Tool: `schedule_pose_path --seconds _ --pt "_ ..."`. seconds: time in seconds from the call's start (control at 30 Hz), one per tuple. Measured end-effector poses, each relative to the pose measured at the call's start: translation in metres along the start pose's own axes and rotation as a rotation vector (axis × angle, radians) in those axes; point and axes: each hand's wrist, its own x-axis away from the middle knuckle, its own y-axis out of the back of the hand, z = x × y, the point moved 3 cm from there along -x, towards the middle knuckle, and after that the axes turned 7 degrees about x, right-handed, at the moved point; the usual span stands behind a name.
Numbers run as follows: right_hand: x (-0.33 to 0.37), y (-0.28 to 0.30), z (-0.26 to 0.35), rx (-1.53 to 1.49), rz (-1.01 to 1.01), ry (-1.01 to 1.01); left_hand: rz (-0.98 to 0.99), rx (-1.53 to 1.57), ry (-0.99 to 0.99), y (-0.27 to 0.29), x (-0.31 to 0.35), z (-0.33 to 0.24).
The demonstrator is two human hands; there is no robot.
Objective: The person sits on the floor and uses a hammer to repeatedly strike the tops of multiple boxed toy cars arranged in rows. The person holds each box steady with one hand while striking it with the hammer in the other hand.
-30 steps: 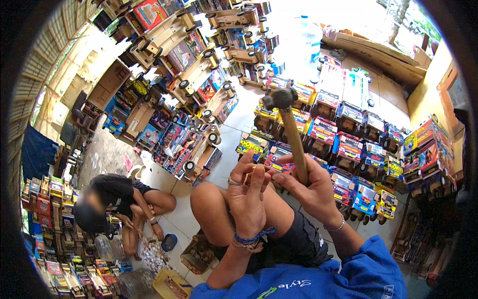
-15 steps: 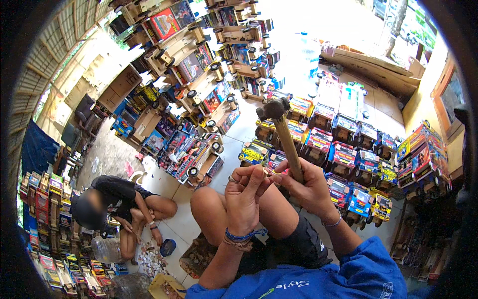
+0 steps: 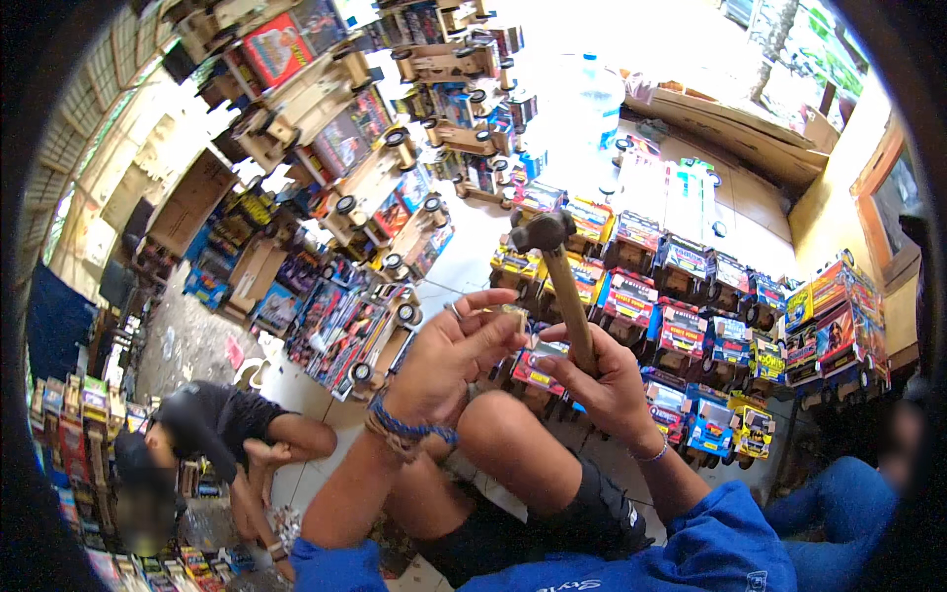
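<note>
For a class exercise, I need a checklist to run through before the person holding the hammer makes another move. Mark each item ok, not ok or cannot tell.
1. Wooden-handled hammer with a dark metal head gripped by its handle in the bare right hand: ok.
2. Bare left hand apart from the hammer's head: ok.
3. Small pale piece at the left fingertips identified: cannot tell; too small.
4. Hammer well clear of the colourful boxy toy trucks: cannot tell; they overlap in this single view.
5. Seated person in dark clothes away from the hammer: ok, over at the far left.
</note>
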Motion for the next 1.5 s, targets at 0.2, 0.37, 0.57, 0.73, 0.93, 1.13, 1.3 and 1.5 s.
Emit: schedule_pose_path --seconds 0.2,0.37,0.57,0.73,0.93,1.13,1.3,1.5 --pt "-0.052 0.046 -0.056 0.074 -0.224 -0.171 0.14 -0.31 0.106 0.06 -0.2 -0.023" --pt "-0.05 0.091 -0.109 0.168 -0.399 -0.422 0.257 -0.79 0.101 0.097 -0.389 -0.01" --pt "-0.034 0.12 -0.134 0.191 -0.511 -0.616 0.385 -1.234 0.153 0.113 -0.516 0.016" --pt "-0.04 0.133 -0.143 0.247 -0.453 -0.638 0.481 -1.278 0.13 0.118 -0.535 0.03" --pt "-0.067 0.143 -0.157 0.269 -0.361 -0.554 0.493 -1.161 0.12 0.124 -0.531 0.038" --pt "-0.094 0.149 -0.165 0.322 -0.272 -0.543 0.454 -1.082 0.132 0.129 -0.537 0.042" --pt "-0.103 0.147 -0.17 0.424 -0.205 -0.488 0.416 -1.091 0.159 0.134 -0.54 0.043" --pt "-0.1 0.145 -0.176 0.404 -0.211 -0.514 0.396 -1.072 0.156 0.135 -0.542 0.044"
